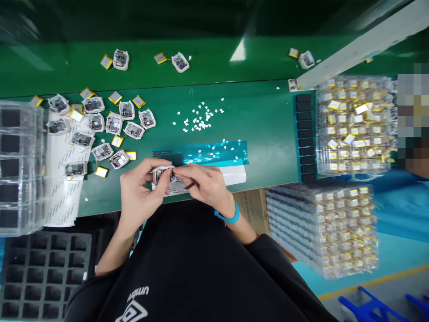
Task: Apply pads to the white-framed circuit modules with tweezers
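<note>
Green bench mat [268, 129] runs across the view, white scraps [200, 118] scattered mid-way; left hand [140, 190] pinches a small white-cased module [163, 174] at the near edge of the bench, fingers closed on its sides; right hand [204, 183] rests on the same module, closed on a thin dark tool [191, 184]; module looks light, rigid, circuit exposed so probably fragile; best held by casing edges, not the board; similar modules with yellow batteries [100, 129] piled left; clear trays of batteries [355, 125] stacked right.
</note>
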The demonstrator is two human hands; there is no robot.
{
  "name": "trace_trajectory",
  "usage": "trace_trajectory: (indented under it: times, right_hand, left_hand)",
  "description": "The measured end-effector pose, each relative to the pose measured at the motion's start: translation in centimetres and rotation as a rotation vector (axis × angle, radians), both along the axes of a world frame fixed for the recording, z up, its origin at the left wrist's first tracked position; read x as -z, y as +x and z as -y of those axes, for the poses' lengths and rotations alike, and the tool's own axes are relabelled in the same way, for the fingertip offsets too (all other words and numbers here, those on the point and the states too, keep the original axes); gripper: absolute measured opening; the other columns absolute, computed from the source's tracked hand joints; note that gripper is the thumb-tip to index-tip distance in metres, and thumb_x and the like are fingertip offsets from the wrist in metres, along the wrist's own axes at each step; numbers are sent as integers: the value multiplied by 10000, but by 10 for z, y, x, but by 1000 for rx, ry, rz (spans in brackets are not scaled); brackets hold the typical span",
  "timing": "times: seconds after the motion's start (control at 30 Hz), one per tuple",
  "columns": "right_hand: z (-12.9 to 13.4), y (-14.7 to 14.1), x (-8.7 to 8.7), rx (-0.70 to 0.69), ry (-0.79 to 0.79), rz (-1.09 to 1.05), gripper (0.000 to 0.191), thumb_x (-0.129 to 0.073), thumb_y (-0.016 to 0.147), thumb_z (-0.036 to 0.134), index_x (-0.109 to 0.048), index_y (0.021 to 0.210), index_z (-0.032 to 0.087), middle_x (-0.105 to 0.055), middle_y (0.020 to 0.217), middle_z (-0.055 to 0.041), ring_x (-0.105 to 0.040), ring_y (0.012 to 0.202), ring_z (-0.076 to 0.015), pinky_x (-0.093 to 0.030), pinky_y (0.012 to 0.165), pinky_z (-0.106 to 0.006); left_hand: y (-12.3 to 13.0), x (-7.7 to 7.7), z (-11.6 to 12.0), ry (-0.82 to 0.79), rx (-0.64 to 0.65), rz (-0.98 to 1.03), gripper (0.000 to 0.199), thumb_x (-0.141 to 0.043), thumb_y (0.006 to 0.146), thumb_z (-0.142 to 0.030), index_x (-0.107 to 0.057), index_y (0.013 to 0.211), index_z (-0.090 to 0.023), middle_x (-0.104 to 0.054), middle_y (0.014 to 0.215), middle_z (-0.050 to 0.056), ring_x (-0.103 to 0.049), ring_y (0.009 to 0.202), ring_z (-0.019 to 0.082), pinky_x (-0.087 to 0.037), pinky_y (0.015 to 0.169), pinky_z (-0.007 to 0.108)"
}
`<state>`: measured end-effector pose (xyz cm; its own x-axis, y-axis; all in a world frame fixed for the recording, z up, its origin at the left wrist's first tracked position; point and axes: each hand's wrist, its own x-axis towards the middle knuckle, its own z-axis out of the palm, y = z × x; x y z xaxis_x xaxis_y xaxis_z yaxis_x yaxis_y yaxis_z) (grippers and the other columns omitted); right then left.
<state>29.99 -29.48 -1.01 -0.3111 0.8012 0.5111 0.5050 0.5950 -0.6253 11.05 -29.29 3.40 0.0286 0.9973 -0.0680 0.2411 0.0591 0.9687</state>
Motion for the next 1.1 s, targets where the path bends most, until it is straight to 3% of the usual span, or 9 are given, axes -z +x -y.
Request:
trace_trajectory:
  times: [0.1,0.2,0.37,0.53,0.67,0.77,0.87,0.97,1.1]
  right_hand:
    - [-1,-5,2,35,-9,-128,302,-537,1010,24,-727,1145,216,-819,950,5,-783,834,-119,-619,670,-219]
    - [-2,-5,1,72,-12,-186,198,-648,1025,72,-734,1122,221,-819,993,-9,-777,859,-124,-633,693,-228]
    - [1,4,6,136,160,-34,290,-620,1038,62,-754,1218,247,-809,1013,-1,-758,813,-110,-613,650,-214]
    - [5,15,13,50,272,187,299,-598,1122,306,-741,1347,169,-806,985,-49,-747,775,-131,-592,627,-236]
    - [1,16,13,191,255,255,325,-562,1097,151,-706,1383,205,-815,909,-6,-725,677,-115,-559,573,-234]
    - [-3,16,8,287,225,213,393,-566,1084,113,-662,1450,221,-857,1049,-30,-787,805,-130,-603,607,-229]
    - [-3,19,4,158,231,212,369,-629,1084,179,-702,1437,260,-855,1186,-36,-819,952,-149,-666,725,-234]
    - [-1,23,2,34,260,235,282,-634,1101,250,-767,1350,244,-859,1173,-33,-821,904,-142,-680,761,-235]
    - [0,24,3,-13,267,199,267,-576,1125,257,-794,1263,192,-865,1123,-46,-825,914,-138,-684,766,-223]
  left_hand:
    - [-3,5,-1,-104,130,107,110,-755,922,-187,-814,1014,-179,-731,688,-34,-600,371,78,-461,367,156]
    - [-2,7,-1,-154,159,194,87,-762,917,-191,-817,984,-176,-683,617,-44,-532,339,67,-422,345,158]
    - [3,3,-3,-150,160,229,39,-787,919,-213,-817,917,-188,-715,660,-26,-441,335,35,-325,317,156]
    - [6,2,-3,-191,184,235,112,-823,909,-302,-811,930,-193,-726,662,-8,-587,415,99,-425,361,184]
    - [7,4,2,-136,134,176,67,-791,900,-244,-807,947,-198,-713,641,-15,-625,440,115,-484,396,188]
    - [8,3,4,-112,102,161,111,-775,888,-207,-764,998,-199,-734,697,-18,-629,443,105,-544,449,195]
    - [9,0,3,-115,93,189,127,-771,875,-204,-694,976,-210,-730,691,-32,-596,415,94,-535,443,190]
    - [10,-1,2,-92,98,165,75,-738,868,-189,-700,929,-209,-756,715,-19,-658,482,113,-545,462,187]
    - [10,0,1,-94,109,148,68,-719,858,-200,-761,912,-198,-777,738,-5,-686,511,122,-541,461,189]
